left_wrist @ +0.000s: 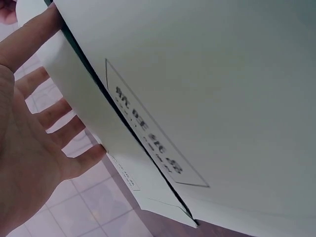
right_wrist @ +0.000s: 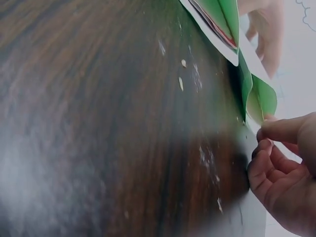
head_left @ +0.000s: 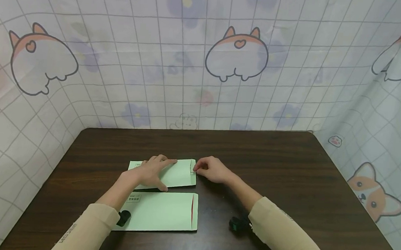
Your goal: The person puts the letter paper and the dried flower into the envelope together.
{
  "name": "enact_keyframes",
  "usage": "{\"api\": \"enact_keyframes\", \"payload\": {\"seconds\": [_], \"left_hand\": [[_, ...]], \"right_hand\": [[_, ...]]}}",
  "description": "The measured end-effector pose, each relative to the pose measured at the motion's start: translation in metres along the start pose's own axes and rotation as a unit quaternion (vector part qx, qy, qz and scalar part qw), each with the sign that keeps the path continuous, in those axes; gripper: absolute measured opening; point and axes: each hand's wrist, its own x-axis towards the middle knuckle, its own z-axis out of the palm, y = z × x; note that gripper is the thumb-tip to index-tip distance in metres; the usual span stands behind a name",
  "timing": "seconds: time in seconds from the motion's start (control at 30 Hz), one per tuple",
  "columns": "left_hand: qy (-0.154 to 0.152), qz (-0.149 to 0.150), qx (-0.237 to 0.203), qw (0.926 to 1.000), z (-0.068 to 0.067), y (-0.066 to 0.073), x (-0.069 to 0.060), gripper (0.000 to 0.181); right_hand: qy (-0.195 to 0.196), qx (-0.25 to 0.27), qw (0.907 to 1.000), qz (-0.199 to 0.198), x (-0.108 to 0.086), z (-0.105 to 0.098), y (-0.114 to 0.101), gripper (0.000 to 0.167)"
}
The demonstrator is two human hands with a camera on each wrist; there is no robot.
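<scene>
Two pale green envelopes lie one behind the other on the dark table. Across the far envelope (head_left: 182, 171) rests my left hand (head_left: 150, 172), its fingers spread. At that envelope's right end, my right hand (head_left: 214, 170) pinches the flap edge between thumb and fingers, and the right wrist view shows the flap (right_wrist: 264, 96) lifted. The near envelope (head_left: 161, 212) lies under my left forearm, touched by neither hand. Something red shows inside its right-hand opening (right_wrist: 217, 29). Printed characters (left_wrist: 148, 131) mark its left end.
A dark wooden table (head_left: 272, 162) carries everything. Black wrist devices sit at the left cuff (head_left: 123, 218) and right cuff (head_left: 238, 224). A patterned cloth (head_left: 177, 60) stands behind and at both sides. Small pale flecks (right_wrist: 181, 83) dot the tabletop.
</scene>
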Motion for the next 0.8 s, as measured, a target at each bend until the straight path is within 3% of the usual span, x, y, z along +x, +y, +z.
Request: {"api": "enact_keyframes", "payload": {"seconds": [0.13,0.8], "left_hand": [[0.000,0.002,0.000,1.0000,0.001,-0.001,0.000,0.100],[-0.001,-0.002,-0.003,1.0000,-0.001,0.000,-0.001,0.100]], "right_hand": [[0.011,0.012,0.9999,0.003,0.002,0.004,-0.003,0.003],[0.072,0.072,0.9930,0.059,0.007,0.018,-0.012,0.016]]}}
